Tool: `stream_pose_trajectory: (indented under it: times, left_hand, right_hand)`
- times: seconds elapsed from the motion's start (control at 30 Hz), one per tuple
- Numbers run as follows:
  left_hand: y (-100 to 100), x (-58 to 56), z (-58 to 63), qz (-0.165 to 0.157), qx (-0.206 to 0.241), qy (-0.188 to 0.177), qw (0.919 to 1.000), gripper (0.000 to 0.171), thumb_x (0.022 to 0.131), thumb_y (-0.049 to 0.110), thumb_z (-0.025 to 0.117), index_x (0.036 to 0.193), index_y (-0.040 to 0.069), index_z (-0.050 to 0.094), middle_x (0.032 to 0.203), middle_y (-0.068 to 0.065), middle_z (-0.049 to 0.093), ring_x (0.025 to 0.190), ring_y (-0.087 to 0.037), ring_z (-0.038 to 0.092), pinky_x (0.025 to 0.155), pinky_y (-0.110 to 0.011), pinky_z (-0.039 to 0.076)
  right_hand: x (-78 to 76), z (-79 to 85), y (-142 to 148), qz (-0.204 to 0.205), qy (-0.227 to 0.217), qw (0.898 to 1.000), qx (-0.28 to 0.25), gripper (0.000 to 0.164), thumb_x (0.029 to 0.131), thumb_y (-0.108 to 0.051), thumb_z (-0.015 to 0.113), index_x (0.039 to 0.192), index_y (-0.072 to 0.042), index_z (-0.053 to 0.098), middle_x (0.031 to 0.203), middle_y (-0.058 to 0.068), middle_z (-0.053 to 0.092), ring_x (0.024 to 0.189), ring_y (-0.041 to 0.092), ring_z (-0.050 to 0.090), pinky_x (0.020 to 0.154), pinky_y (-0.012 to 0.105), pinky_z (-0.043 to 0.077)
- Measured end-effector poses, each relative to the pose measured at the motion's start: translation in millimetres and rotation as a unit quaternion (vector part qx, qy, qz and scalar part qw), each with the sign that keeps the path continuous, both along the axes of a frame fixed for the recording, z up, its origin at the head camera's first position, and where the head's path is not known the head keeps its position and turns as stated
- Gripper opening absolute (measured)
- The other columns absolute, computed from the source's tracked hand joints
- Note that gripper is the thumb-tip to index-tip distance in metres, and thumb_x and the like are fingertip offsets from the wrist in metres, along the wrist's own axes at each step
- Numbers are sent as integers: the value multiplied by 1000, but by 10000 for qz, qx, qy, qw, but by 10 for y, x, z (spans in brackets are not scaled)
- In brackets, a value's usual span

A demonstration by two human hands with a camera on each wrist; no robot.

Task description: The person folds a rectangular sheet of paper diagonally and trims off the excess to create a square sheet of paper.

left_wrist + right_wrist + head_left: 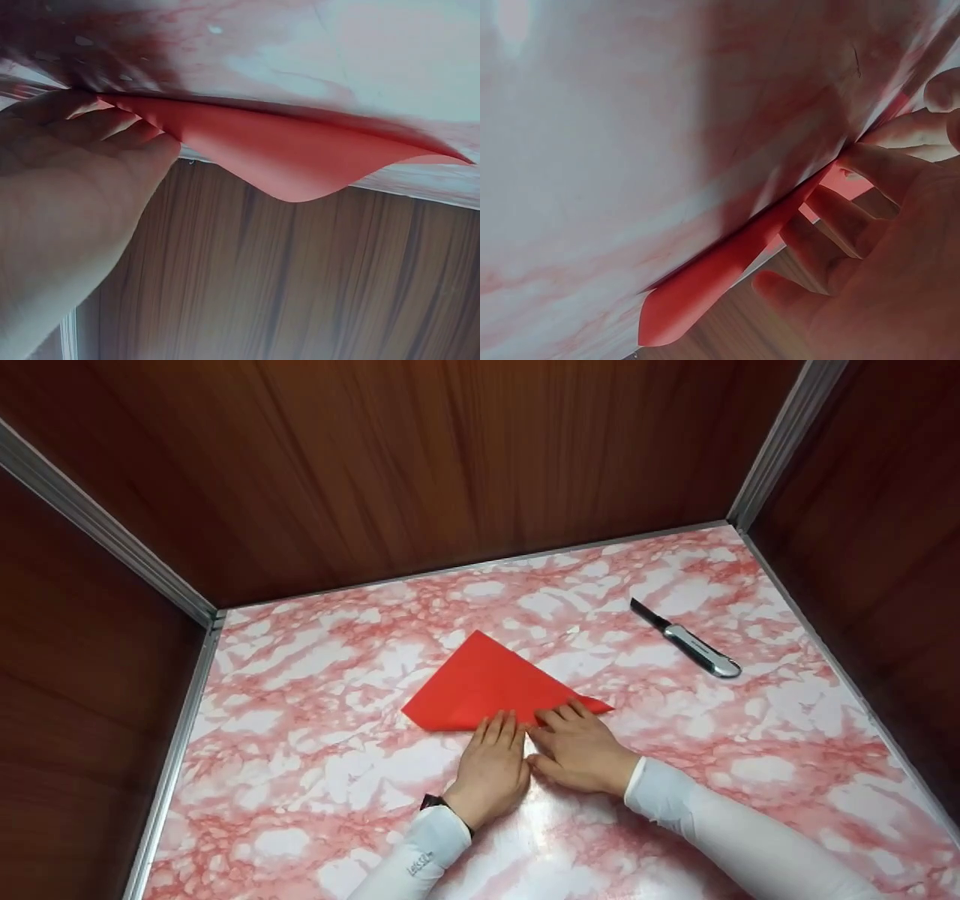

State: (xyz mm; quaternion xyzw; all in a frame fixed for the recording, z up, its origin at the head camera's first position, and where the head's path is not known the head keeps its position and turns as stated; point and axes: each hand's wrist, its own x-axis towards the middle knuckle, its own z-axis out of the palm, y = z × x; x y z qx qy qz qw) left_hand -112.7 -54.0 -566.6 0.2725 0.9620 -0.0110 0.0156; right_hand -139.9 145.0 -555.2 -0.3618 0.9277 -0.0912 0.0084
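Note:
A sheet of red paper (484,679), folded over along its near side, lies on the table in the head view. My left hand (489,769) rests its straight, close-set fingertips on the near folded edge, around its middle. Just to the right, my right hand (581,748) presses the same edge with its fingers spread a little, its thumb close beside the left hand. Seen from the left wrist, the red paper (277,146) bulges up off the table beyond the fingers. From the right wrist, the folded strip (697,296) runs out past the fingers to a blunt end.
A utility knife (690,645) with a dark blade and a grey-and-black handle lies at the right of the pink-and-white marbled table (300,780). Brown wood-grain panels (465,465) with metal edge strips enclose the back and both sides.

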Motion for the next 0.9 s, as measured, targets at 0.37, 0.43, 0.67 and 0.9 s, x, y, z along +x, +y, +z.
stream_pose_trajectory:
  times: [0.37,0.43,0.67,0.9]
  left_hand:
    - [-40,33,32,322,-78,-175,9993,64,107,44,40,151,-1,48,158,-18,42,148,-33,35,118,-59,25]
    - [-64,35,32,347,-19,-140,9993,63,106,43,43,150,-1,48,157,-18,43,147,-33,37,117,-59,27]
    - [-115,30,31,345,177,-276,9989,68,105,46,45,154,-1,43,160,-19,38,148,-34,34,111,-70,29]
    - [-162,31,46,472,242,-742,9958,68,105,49,42,159,7,37,166,-12,29,153,-32,25,107,-78,25]
  right_hand:
    - [12,-45,3,39,194,9997,-147,53,99,-45,55,137,-10,66,137,14,58,128,37,50,115,62,28]
    - [15,-37,3,32,192,9997,-154,52,99,-44,55,136,-10,67,137,14,59,127,37,50,115,62,28]
    - [11,-13,-1,-46,39,10000,-18,54,100,-45,52,140,-11,64,141,14,57,130,38,48,117,62,24]
    - [27,-38,7,-74,-5,10000,-20,54,100,-44,52,141,-11,63,143,14,57,133,38,47,117,62,23]
